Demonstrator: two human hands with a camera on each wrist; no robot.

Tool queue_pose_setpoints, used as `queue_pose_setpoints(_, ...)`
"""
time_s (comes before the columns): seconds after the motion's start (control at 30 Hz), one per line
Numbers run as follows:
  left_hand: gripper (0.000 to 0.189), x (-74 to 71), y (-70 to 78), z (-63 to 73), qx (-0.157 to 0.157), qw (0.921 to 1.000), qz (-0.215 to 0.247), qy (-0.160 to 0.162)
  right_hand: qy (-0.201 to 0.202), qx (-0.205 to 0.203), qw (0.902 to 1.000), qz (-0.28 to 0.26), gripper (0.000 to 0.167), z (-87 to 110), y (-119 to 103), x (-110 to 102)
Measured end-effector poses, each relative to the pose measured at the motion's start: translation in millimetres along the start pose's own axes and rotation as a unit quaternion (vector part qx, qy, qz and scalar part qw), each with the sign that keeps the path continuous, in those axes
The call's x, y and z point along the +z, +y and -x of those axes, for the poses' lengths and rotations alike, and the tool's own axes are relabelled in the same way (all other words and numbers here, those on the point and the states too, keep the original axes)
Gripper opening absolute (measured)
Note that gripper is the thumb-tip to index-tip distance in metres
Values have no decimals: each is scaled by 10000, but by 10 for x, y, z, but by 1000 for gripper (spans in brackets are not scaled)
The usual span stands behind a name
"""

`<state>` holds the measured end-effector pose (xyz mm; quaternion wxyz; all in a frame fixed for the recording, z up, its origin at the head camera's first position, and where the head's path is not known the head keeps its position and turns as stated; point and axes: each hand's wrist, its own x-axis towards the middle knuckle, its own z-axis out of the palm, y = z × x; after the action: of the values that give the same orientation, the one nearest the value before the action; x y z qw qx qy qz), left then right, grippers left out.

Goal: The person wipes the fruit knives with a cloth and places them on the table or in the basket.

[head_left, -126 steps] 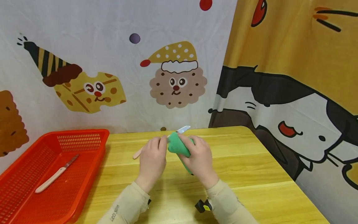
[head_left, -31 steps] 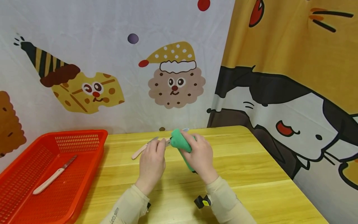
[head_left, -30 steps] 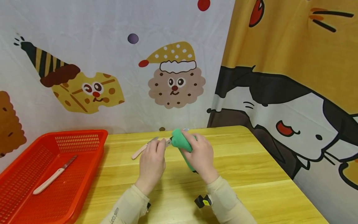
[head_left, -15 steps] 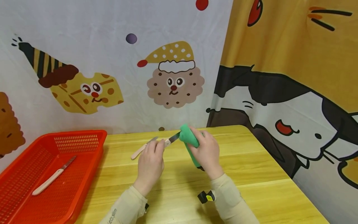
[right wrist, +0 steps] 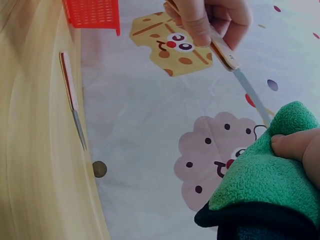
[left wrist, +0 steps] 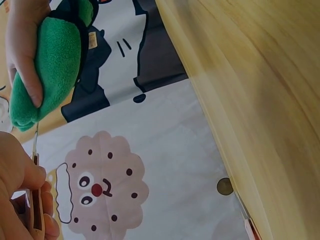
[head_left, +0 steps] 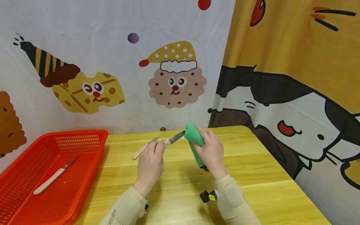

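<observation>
My left hand (head_left: 150, 165) grips the pale handle of a folding knife (head_left: 176, 137), its blade pointing up and to the right. In the left wrist view a slot runs along that knife's handle (left wrist: 36, 207). My right hand (head_left: 211, 151) holds a folded green cloth (head_left: 194, 135) with dark edging, pinched round the blade near its tip. The cloth (right wrist: 267, 172) hides the tip in the right wrist view, while most of the blade (right wrist: 251, 92) shows bare. Just beyond my left hand, a second folding knife (head_left: 139, 153) lies unfolded on the table.
A red plastic basket (head_left: 104, 137) stands at the left of the wooden table (head_left: 253, 187), with another unfolded knife (head_left: 49, 182) lying inside. Behind the table's far edge hangs a printed cloth backdrop (head_left: 112, 47).
My right hand has drawn the green cloth up and right along the blade, from near the handle to the tip, baring the blade. My left hand has shifted slightly left, still holding the folding knife.
</observation>
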<state>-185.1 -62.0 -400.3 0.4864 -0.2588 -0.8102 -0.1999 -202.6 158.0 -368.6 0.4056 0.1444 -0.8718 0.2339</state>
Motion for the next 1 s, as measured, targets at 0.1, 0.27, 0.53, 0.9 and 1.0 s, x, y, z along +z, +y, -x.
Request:
queue_pose_setpoints(0.1,33,0,-13,4,-48,10000,-9,-59,27,20,10000,-58,57,-5,-19,-25)
queue_pose_setpoints(0.27,33,-8,-19,-1,-67,10000,-37,-48,68,-164,9997,-169,58,-7,-85,-53)
queue_pose_setpoints(0.53,36,2,7,-24,-22,9999,-116,28,99,-673,9973,-277,61,30,-215,-9)
queue_pose_setpoints(0.9,33,19,18,-24,-47,9999,-119,44,36,-1113,9929,-414,62,91,-356,117)
queue_pose_setpoints(1.0,26,23,21,-23,-56,9999,-89,71,-15,-1130,9929,-382,60,101,-386,134)
